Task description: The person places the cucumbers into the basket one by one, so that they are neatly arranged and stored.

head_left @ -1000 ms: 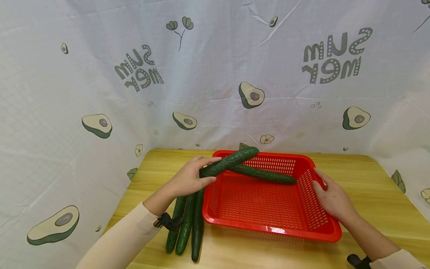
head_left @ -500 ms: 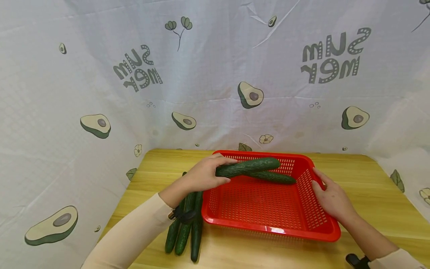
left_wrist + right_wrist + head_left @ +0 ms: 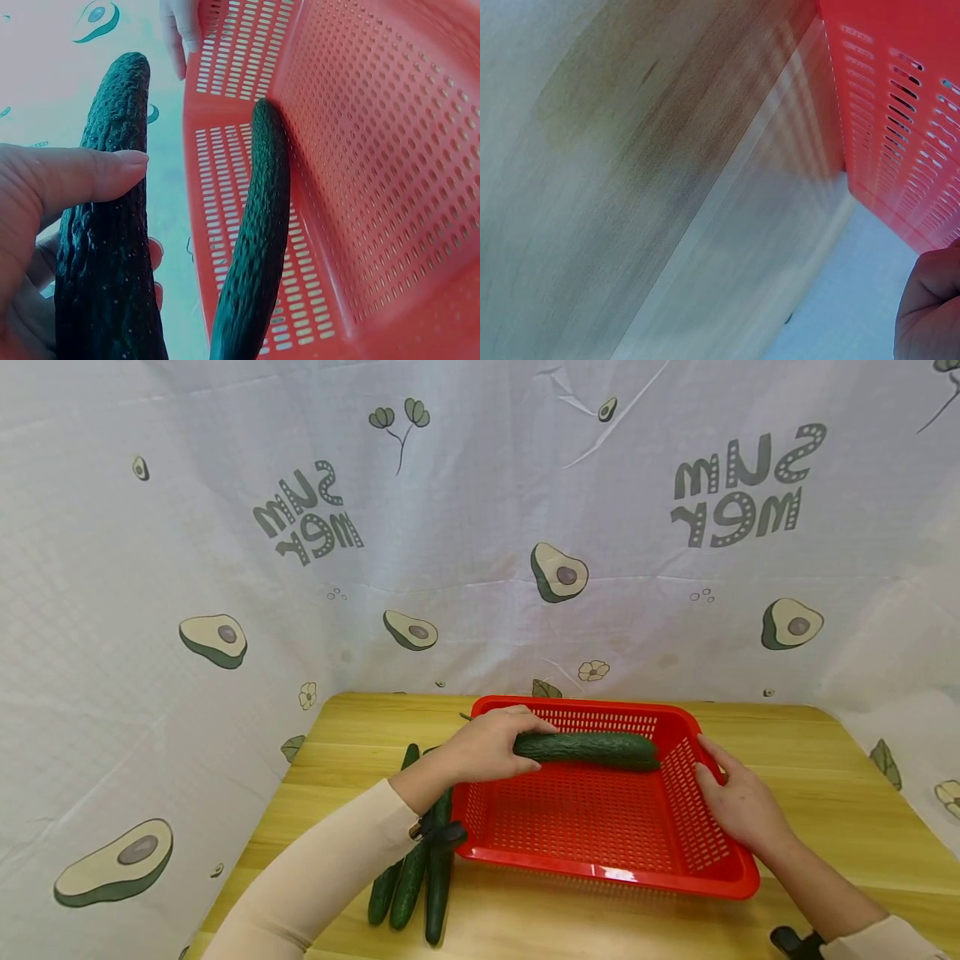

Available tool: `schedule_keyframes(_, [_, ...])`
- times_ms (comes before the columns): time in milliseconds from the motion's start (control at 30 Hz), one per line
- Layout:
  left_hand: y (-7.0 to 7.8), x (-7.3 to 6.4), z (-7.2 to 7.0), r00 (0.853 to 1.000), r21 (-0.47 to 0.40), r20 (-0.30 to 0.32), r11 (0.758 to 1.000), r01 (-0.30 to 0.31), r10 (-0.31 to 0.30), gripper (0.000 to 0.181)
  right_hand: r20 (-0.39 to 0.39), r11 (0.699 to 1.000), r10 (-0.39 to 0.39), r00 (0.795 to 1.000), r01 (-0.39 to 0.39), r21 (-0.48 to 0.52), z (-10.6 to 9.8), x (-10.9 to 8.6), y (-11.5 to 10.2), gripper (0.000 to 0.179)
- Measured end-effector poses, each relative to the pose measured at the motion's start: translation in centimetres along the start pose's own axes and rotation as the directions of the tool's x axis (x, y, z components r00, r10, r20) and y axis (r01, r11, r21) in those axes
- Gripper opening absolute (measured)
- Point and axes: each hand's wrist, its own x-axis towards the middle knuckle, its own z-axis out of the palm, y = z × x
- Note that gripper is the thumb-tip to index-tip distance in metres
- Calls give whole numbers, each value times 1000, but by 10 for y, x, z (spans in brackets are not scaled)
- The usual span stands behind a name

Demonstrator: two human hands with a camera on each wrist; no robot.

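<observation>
My left hand (image 3: 491, 745) grips a dark green cucumber (image 3: 588, 747) over the back part of a red plastic basket (image 3: 585, 827). In the left wrist view the thumb lies across this held cucumber (image 3: 109, 270), and fingertips show on its other side. A second cucumber (image 3: 259, 225) lies inside the basket along a slotted side wall; the held one mostly covers it in the head view. At the basket's right rim, my right hand (image 3: 750, 806) holds on, thumb inside. Several more cucumbers (image 3: 408, 885) lie side by side on the table, left of the basket, partly under my left forearm.
The basket stands on a wood-grain table (image 3: 525, 918). A white cloth (image 3: 465, 527) printed with avocados and lettering hangs behind and to the left. Bare tabletop (image 3: 825, 777) extends right of the basket.
My left hand has moved right and inward over the basket, carrying the cucumber, which has turned from slanted to nearly level and come lower. The right hand has stayed on the rim.
</observation>
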Motion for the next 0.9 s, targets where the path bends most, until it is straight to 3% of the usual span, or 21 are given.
schedule_keyframes(267, [10,19,7,999,48,37,998,-40,39,49,-15,1000,-12,1000,11,-19,1,0,1,66])
schedule_keyframes(667, [16,47,30,995,149,103,989,-24,9,47,-28,999,-25,999,24,-37,1,0,2,66])
schedule_keyframes(900, [14,60,46,994,281,111,958,-48,17,44,-15,1000,-5,1000,4,-17,2,0,1,66])
